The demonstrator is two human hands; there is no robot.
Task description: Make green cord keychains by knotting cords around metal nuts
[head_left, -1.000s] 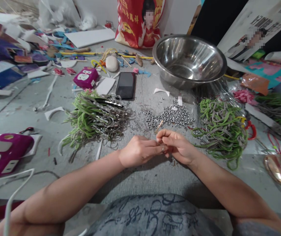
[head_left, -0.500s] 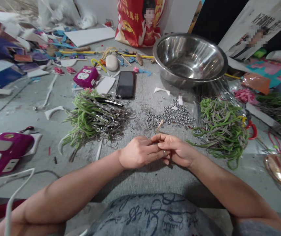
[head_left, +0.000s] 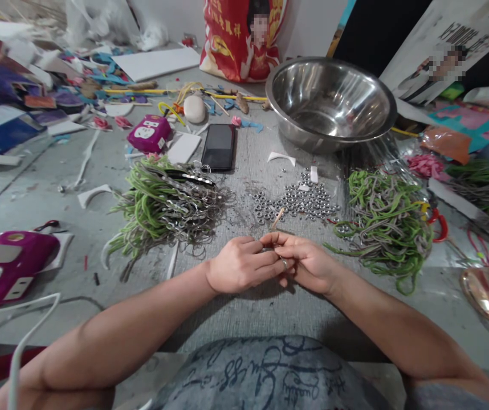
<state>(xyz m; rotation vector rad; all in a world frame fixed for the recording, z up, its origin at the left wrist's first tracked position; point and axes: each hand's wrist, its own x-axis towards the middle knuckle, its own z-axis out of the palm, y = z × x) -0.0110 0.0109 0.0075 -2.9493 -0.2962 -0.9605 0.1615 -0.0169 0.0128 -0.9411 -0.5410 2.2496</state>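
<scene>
- Head view: the left hand and right hand meet low over the table, fingers curled and pinched together on a small metal ring that shows only as a glint between the fingertips. How the grip is shared cannot be told.
- Risk: the ring is tiny and smooth, so a loose pinch could let it drop and roll, likely into the nuts just beyond the hands, where it would be hard to find.
- Risk: a wide elbow or wrist move could drag the cord pile on the left or the loose cords on the right, tangling both.
- A small stick lies at the near edge of the nuts, close to the fingertips, easily knocked.
- Farther back stand a steel bowl, a phone and a pink box, all well apart from the hands.
- A white cable runs by the left forearm and could snag it.
- Nothing stands between the hands and the nuts.
</scene>
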